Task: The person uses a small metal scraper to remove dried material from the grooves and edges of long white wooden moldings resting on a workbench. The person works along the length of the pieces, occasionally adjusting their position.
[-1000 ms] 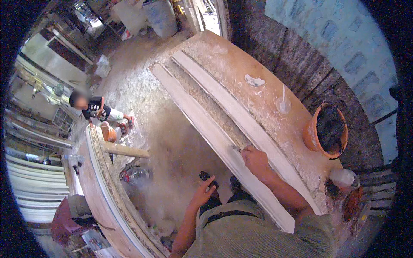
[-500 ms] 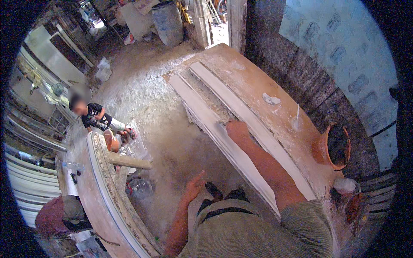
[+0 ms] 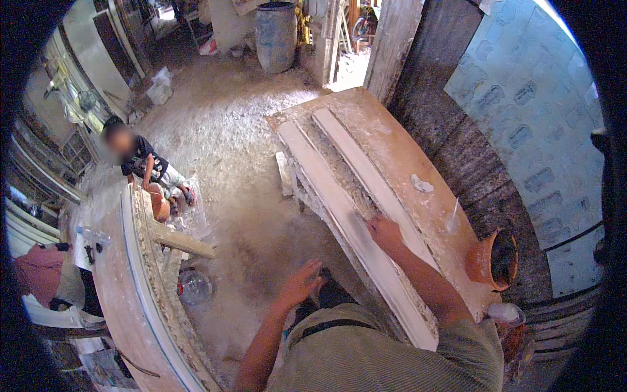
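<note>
Moulding [image 3: 346, 219]: long white plaster strip lying lengthwise on the dusty bench [image 3: 392, 150], nearer the bench's left edge, running from the far end toward the person. A second white strip [image 3: 366, 170] lies parallel just to its right, rough grey gap between them.

Right hand [image 3: 384, 232]: resting on the moulding about midway along it, knuckles up, fingers curled together and pressed down on the surface. Cannot tell whether it holds a small tool under the palm.

Left hand [image 3: 302, 282]: off the bench, hanging over the floor, well apart from the moulding. Fingers loosely spread, holding nothing.

On the bench right of the strips: a small white plaster lump [image 3: 422, 185], then a thin white stick [image 3: 453, 212] standing tilted. An orange clay pot [image 3: 491, 260] sits at the bench's right edge near the right forearm, dark inside.

Left side: a second bench [image 3: 130, 287] with a curved white moulding [image 3: 140, 274] along it, a wooden bar [image 3: 183, 242] sticking out from it, a clear plastic bottle [image 3: 194, 286] on the floor below. Another person [image 3: 147, 166] crouches at its far end. Blue barrel [image 3: 274, 36] in the background. Floor [image 3: 222, 124] covered in white dust.
</note>
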Tool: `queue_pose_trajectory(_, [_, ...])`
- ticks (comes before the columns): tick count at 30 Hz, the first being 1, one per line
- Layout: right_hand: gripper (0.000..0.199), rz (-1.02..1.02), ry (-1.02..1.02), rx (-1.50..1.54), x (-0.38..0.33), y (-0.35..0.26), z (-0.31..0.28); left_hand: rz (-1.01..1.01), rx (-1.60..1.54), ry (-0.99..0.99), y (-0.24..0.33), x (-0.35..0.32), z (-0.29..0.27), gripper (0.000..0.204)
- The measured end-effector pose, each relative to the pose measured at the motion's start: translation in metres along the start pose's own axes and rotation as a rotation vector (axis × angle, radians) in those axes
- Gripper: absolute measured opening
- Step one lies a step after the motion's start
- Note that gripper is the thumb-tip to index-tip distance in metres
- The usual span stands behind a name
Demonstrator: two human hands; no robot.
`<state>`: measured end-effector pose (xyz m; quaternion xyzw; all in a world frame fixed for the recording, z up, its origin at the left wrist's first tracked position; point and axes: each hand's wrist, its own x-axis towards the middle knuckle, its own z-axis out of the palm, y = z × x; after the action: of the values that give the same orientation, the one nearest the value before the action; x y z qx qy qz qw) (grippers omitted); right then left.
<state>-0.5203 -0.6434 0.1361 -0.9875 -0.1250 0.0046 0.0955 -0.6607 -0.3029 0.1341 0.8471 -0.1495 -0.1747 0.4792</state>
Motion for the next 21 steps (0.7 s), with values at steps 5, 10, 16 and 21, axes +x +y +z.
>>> queue_pose_trajectory(5, [0.028,-0.025,0.019,-0.130,0.172,-0.040,0.030,0.139,0.119,-0.154,0.023,0.086,-0.003,0.060])
queue_pose_trajectory(10, [0.027,-0.046,-0.050,-0.084,0.173,-0.032,0.011,0.115,-0.075,-0.093,-0.030,0.125,-0.023,0.060])
queue_pose_trajectory(16, [0.014,-0.088,-0.077,-0.014,0.165,-0.024,0.000,-0.311,-0.257,0.008,-0.080,0.091,-0.099,0.054])
queue_pose_trajectory(21, [0.012,-0.093,-0.193,-0.012,0.258,-0.044,-0.005,-0.618,-0.285,0.103,-0.070,0.109,-0.147,0.051])
